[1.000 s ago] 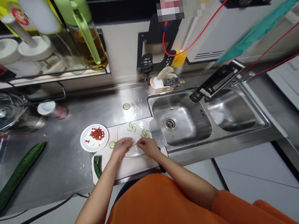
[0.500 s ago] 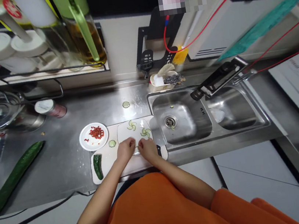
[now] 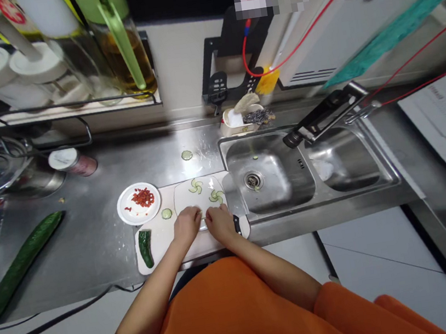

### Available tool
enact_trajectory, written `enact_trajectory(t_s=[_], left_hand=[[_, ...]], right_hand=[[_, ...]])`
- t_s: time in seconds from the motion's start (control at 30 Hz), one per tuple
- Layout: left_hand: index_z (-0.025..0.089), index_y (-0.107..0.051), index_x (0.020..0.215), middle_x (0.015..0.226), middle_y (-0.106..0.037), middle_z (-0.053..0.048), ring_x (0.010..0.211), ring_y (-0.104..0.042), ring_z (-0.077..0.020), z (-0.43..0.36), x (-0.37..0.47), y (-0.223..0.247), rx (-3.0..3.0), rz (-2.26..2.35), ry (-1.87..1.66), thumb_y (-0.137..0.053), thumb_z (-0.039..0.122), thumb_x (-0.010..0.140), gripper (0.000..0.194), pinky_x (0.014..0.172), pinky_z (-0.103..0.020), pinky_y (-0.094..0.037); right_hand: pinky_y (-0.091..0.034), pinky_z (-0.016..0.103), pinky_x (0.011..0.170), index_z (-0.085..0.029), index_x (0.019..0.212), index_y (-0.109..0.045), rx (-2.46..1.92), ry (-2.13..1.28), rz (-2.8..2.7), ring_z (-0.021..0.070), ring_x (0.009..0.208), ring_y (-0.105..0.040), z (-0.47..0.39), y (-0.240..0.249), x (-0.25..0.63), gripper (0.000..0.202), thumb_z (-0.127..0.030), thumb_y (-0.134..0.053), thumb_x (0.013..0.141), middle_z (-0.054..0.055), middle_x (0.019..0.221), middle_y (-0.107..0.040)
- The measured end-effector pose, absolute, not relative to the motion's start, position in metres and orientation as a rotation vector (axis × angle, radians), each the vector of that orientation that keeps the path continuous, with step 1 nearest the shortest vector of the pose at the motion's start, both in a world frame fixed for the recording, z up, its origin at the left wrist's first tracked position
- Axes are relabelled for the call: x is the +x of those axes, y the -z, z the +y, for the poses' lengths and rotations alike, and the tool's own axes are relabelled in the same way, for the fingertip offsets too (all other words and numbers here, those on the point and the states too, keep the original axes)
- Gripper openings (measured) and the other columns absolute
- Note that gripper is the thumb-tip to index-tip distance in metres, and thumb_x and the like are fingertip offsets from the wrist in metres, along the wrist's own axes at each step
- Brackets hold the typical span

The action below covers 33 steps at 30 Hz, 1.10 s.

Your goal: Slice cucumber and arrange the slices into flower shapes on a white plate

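Note:
Both my left hand [image 3: 188, 224] and my right hand [image 3: 220, 223] are closed over the near part of a white square plate [image 3: 183, 193], fingertips almost meeting. What they pinch is hidden or too small to make out. On the plate's far half lie curved cucumber slices [image 3: 196, 186] fanned out in two swirls. The plate rests on a pale cutting board [image 3: 160, 249]. Left of my left hand are a round cucumber slice [image 3: 166, 213] and a short cucumber piece [image 3: 145, 248]. A cleaver [image 3: 234, 197] lies on the right side of the board, its black handle beside my right hand.
A white plate of chopped red bits [image 3: 138, 203] stands left of the board. Further left lie a whole cucumber [image 3: 25, 264] and a shaker jar [image 3: 73, 162]. Behind the board is another cucumber slice [image 3: 187, 155]. A double sink [image 3: 274, 179] with a faucet borders the right.
My hands stay over the near part of the plate, with only slight finger movement. The view has shifted a little; the things on the counter look unmoved.

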<state>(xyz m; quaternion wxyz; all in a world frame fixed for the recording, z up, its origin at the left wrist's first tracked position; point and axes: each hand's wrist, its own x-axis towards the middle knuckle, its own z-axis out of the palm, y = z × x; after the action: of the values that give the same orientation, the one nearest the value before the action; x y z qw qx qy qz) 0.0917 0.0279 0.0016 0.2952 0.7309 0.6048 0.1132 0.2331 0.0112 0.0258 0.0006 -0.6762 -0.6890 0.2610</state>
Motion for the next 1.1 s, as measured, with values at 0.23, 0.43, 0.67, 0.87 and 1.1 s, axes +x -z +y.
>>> enact_trajectory(t_s=[0.23, 0.43, 0.67, 0.87, 1.1], left_hand=[[0.020, -0.067, 0.094, 0.093, -0.064, -0.008, 0.092, -0.053, -0.0197, 0.019, 0.078, 0.004, 2.144, 1.359, -0.502, -0.046, 0.025, 0.089, 0.023, 0.084, -0.035, -0.044], [0.020, -0.068, 0.102, 0.107, -0.065, -0.008, 0.098, -0.050, -0.0211, 0.013, 0.071, 0.001, 2.281, 1.223, -0.508, -0.045, 0.023, 0.089, 0.027, 0.088, -0.038, -0.045], [0.021, -0.068, 0.105, 0.107, -0.066, -0.009, 0.097, -0.050, -0.0208, 0.008, 0.070, 0.003, 2.277, 1.219, -0.488, -0.045, 0.023, 0.089, 0.028, 0.088, -0.040, -0.045], [0.021, -0.068, 0.105, 0.107, -0.066, -0.009, 0.097, -0.049, -0.0213, 0.006, 0.071, 0.003, 2.278, 1.225, -0.494, -0.046, 0.023, 0.088, 0.027, 0.089, -0.040, -0.044], [0.021, -0.068, 0.106, 0.108, -0.066, -0.008, 0.098, -0.048, -0.0216, 0.005, 0.071, 0.004, 2.299, 1.234, -0.467, -0.046, 0.025, 0.089, 0.028, 0.088, -0.039, -0.043]], right_hand=[[-0.035, 0.034, 0.077, -0.021, 0.091, -0.062, -1.915, -0.718, -2.274, 0.0253, 0.101, -0.044, -0.002, -0.030, 0.248, 0.014, -0.025, -0.049, 0.090, 0.008, 0.095, -0.063], [-0.033, 0.039, 0.082, -0.023, 0.105, -0.063, -1.593, -0.683, -2.494, 0.0273, 0.111, -0.038, -0.018, -0.028, 0.254, 0.023, -0.023, -0.046, 0.091, 0.007, 0.112, -0.062], [-0.032, 0.040, 0.084, -0.024, 0.111, -0.062, -1.599, -0.713, -2.522, 0.0279, 0.116, -0.037, -0.021, -0.026, 0.258, 0.025, -0.023, -0.048, 0.090, 0.007, 0.116, -0.062], [-0.031, 0.040, 0.086, -0.024, 0.110, -0.062, -1.601, -0.708, -2.526, 0.0278, 0.117, -0.036, -0.022, -0.026, 0.259, 0.025, -0.023, -0.048, 0.090, 0.007, 0.116, -0.062], [-0.030, 0.041, 0.086, -0.024, 0.109, -0.062, -1.606, -0.709, -2.523, 0.0280, 0.117, -0.037, -0.022, -0.029, 0.259, 0.025, -0.023, -0.048, 0.089, 0.007, 0.115, -0.063]])
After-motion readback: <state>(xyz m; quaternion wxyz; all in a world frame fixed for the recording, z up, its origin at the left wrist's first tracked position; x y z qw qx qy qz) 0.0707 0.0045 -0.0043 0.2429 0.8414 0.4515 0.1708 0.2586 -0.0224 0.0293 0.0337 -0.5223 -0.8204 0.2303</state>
